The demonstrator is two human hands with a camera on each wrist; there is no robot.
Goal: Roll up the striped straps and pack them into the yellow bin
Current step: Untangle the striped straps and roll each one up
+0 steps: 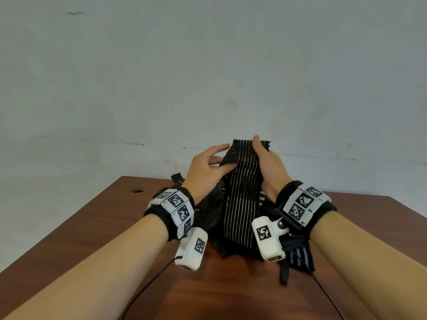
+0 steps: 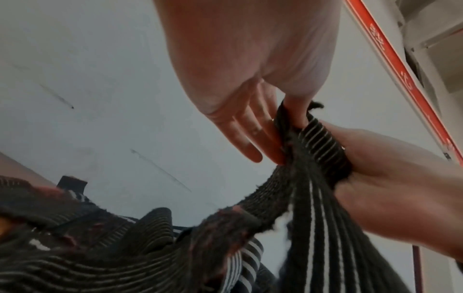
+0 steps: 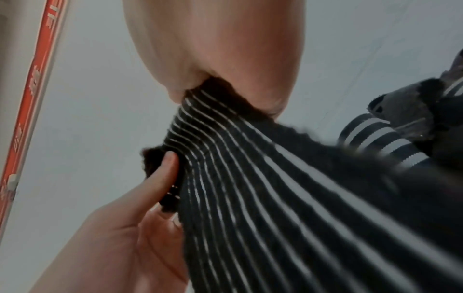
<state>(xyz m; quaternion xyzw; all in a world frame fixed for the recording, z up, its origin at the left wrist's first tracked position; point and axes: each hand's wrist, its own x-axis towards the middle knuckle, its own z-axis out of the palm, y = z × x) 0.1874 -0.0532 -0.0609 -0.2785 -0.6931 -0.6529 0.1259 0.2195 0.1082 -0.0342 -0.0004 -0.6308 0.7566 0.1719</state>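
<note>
My right hand pinches the top right edge of a black strap with thin white stripes, thumb in front, lifting it above the table. My left hand pinches the strap's left edge, its outer fingers straight. The strap's lower end hangs onto a pile of straps on the table.
</note>
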